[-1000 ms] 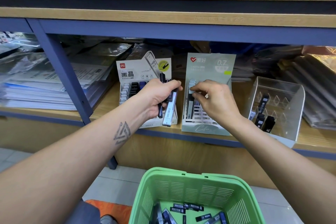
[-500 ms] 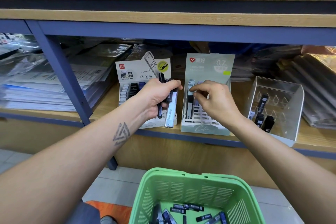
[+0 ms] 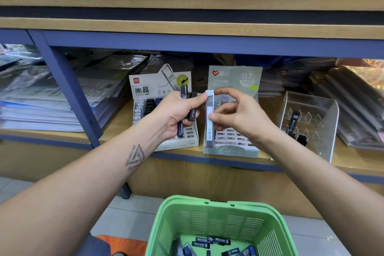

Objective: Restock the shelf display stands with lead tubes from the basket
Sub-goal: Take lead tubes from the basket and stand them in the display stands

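My left hand (image 3: 176, 114) grips two dark lead tubes (image 3: 182, 108) in front of the white display stand (image 3: 143, 89), and its thumb tip touches the top of a pale grey lead tube (image 3: 209, 127). That pale tube stands upright between my hands. My right hand (image 3: 243, 118) pinches it, forefinger over its top and thumb at its middle, in front of the green 0.7 display stand (image 3: 234, 77). Below, the green basket (image 3: 218, 220) holds several dark lead tubes (image 3: 212, 242).
A clear acrylic stand (image 3: 311, 110) with a few dark tubes sits to the right on the wooden shelf (image 3: 116, 129). Stacks of wrapped paper goods (image 3: 41, 100) lie left of a blue upright post (image 3: 70, 87), and more packs are at the far right.
My right hand left the green stand's slots and came left to pinch the pale tube. The tube, hanging low from my left hand before, now stands higher and upright between both hands.
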A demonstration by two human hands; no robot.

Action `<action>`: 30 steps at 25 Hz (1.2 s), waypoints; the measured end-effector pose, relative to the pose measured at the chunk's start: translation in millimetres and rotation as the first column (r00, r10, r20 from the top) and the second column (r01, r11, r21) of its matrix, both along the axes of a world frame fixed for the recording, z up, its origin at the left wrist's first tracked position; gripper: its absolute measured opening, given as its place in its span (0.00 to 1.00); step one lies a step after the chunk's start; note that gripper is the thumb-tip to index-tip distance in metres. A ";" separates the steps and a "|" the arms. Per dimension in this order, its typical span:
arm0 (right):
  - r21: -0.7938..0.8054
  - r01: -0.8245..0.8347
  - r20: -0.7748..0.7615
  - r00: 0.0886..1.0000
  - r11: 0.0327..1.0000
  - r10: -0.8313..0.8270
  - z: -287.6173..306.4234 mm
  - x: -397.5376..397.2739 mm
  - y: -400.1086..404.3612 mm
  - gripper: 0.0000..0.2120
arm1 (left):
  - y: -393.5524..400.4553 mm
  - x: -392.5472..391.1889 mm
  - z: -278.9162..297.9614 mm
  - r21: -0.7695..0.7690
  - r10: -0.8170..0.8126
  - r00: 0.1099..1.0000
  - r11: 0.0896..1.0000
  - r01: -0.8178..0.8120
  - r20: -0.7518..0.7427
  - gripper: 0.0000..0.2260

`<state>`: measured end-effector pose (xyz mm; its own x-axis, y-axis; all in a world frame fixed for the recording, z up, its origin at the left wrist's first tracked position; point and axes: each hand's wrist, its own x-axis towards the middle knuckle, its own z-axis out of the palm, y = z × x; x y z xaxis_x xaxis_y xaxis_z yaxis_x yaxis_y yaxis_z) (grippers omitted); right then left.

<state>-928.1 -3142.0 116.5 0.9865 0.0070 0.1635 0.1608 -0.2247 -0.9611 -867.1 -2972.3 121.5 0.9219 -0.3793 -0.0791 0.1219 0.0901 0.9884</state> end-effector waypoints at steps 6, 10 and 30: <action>-0.053 0.000 0.027 1.000 0.999 0.002 0.4 -5.4 -5.2 0.22 | 0.5 -7.6 -1.7 0.163 -0.068 0.997 0.985 0.062 0.028 0.05; -0.030 0.119 0.118 0.986 0.992 -0.114 1.2 0.6 -15.6 0.10 | 0.0 -4.4 -2.9 0.140 -0.043 0.999 0.989 0.041 0.013 0.06; -0.523 0.263 0.336 0.938 0.811 -0.087 -34.6 6.2 -6.0 0.11 | 3.7 7.7 -5.9 0.148 0.019 0.997 0.989 -0.008 -0.071 0.08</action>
<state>-921.9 -3148.0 81.9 0.8897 0.0141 0.4563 0.3101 -0.7523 -0.5813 -859.5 -2968.6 115.6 0.9168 -0.3457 -0.2001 0.1934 -0.0542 0.9796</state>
